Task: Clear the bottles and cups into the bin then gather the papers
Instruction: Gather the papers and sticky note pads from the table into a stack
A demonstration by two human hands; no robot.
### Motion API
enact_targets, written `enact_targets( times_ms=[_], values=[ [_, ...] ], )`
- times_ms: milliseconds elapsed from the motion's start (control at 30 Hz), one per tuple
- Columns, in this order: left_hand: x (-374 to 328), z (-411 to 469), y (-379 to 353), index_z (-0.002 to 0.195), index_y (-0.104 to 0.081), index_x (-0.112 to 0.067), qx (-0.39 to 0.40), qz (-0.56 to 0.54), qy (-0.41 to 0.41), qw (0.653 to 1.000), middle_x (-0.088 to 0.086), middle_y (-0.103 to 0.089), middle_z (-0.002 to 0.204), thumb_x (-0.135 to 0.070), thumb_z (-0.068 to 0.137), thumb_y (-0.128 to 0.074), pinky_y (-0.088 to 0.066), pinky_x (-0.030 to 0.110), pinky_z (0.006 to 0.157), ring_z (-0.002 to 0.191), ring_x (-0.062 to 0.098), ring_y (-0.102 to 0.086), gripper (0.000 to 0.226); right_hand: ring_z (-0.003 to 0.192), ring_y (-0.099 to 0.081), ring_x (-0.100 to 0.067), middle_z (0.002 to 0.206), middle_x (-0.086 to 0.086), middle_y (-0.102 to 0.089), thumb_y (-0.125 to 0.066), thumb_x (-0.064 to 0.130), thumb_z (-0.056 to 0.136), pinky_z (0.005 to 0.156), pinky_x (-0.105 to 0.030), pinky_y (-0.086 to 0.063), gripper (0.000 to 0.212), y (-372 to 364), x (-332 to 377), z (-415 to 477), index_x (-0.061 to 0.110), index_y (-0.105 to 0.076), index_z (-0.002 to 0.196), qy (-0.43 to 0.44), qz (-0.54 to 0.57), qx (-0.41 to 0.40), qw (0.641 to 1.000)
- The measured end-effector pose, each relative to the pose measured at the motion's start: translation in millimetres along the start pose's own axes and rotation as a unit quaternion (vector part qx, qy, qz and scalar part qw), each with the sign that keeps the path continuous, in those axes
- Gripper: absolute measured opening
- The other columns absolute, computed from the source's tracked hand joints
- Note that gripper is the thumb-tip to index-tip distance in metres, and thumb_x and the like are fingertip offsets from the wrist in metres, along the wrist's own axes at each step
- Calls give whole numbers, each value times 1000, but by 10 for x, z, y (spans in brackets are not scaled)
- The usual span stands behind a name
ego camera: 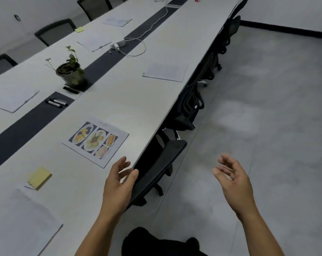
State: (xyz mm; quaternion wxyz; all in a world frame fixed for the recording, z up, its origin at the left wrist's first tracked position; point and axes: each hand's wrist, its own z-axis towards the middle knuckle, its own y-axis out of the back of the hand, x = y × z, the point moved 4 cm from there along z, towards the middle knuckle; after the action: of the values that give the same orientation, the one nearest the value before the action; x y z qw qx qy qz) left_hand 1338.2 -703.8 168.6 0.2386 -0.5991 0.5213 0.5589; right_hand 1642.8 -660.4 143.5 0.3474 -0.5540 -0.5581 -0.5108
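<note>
A: So, where do the papers lie against the hands?
B: Nearest is the sheet with food photos (95, 141), centre-left of the frame, just up and left of the left hand (119, 183). That hand hangs over the near edge of the table (123, 100), fingers loosely spread, holding nothing. The right hand (234, 180), lower right over the grey floor (267, 108), is equally slack and empty.
A: Other sheets?
B: A plain white stack (25, 224) at lower left, a yellow sticky pad (39, 177) between it and the photo sheet, and a printed sheet (165, 72) higher up, close to the table's right edge.
A: Surfaces and room?
B: Matte pale tabletop with a dark strip (27, 126) along its middle, and thin flat paper. A black chair back (156, 169) stands against the edge beside the left hand. The photo sheet lies apart from pad and edge.
</note>
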Motion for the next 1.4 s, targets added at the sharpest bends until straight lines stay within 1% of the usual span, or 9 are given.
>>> enact_targets(
  times_ms=[167,333,500,600,800,933,1100,1233,1400],
  values=[
    [-292,221,-543,139,-49,-30,-10,-1,4,1000,-13,-61,126,-24,94,-64,-52,43,98,114,7,-61,47,103,-64,5,122,12,-64,-68,12,92,75,-10,-51,43,322,113,632,29,-57,130,3,16,13,1000],
    [-357,804,-1095,138,-50,-29,-18,0,26,1000,-13,-62,124,-25,94,-63,-52,42,98,113,7,-61,46,102,-63,8,123,15,-63,-69,14,91,73,-3,-47,44,395,12,1431,28,-57,131,-15,-9,46,999],
    [-500,1755,-1845,122,-56,-38,-21,-45,68,996,-11,-64,120,-20,94,-64,-54,40,95,112,9,-62,34,108,-63,2,123,14,-65,-70,15,91,78,-11,-47,41,498,77,2589,32,-59,126,-28,-48,52,997],
    [-888,2355,-2200,127,-56,-32,-23,-62,62,996,-13,-65,118,-19,94,-63,-54,33,91,111,11,-63,36,110,-63,0,121,16,-65,-69,15,91,79,-11,-47,39,502,411,3321,30,-60,126,-11,-64,59,996],
    [-1770,3260,-2386,128,-55,-35,-33,-49,-15,998,-16,-64,121,-25,93,-64,-53,37,94,111,6,-62,38,103,-64,3,115,12,-67,-68,11,92,77,-6,-48,35,204,1335,4470,28,-62,122,48,-56,82,994],
    [-1876,3735,-2394,127,-54,-36,-63,-46,-6,997,-14,-64,121,-21,93,-64,-53,38,94,111,6,-62,38,103,-64,-1,113,9,-68,-68,10,92,80,-9,-49,34,-198,1605,5095,27,-64,121,55,-76,152,984],
    [-1671,4188,-2373,129,-54,-33,-156,-57,62,984,-13,-64,121,-21,94,-62,-53,38,92,110,4,-62,38,103,-64,-6,115,7,-67,-68,9,92,80,-10,-49,35,-856,1569,6015,26,-63,122,28,-132,246,960],
    [-1624,4401,-2432,126,-55,-33,-251,-72,129,957,-14,-65,119,-19,94,-63,-54,39,92,104,-5,-61,36,101,-63,0,116,10,-66,-67,15,92,81,-8,-48,38,-1589,1526,6799,29,-59,127,13,-205,345,916],
    [-1863,4600,-2617,122,-55,-39,-345,-87,191,915,-14,-65,119,-17,94,-63,-52,36,91,106,-4,-61,37,115,-57,-14,137,-4,-54,-66,23,93,93,-24,-41,53,-2525,1323,7744,20,-46,142,6,-309,432,847]
  ],
)
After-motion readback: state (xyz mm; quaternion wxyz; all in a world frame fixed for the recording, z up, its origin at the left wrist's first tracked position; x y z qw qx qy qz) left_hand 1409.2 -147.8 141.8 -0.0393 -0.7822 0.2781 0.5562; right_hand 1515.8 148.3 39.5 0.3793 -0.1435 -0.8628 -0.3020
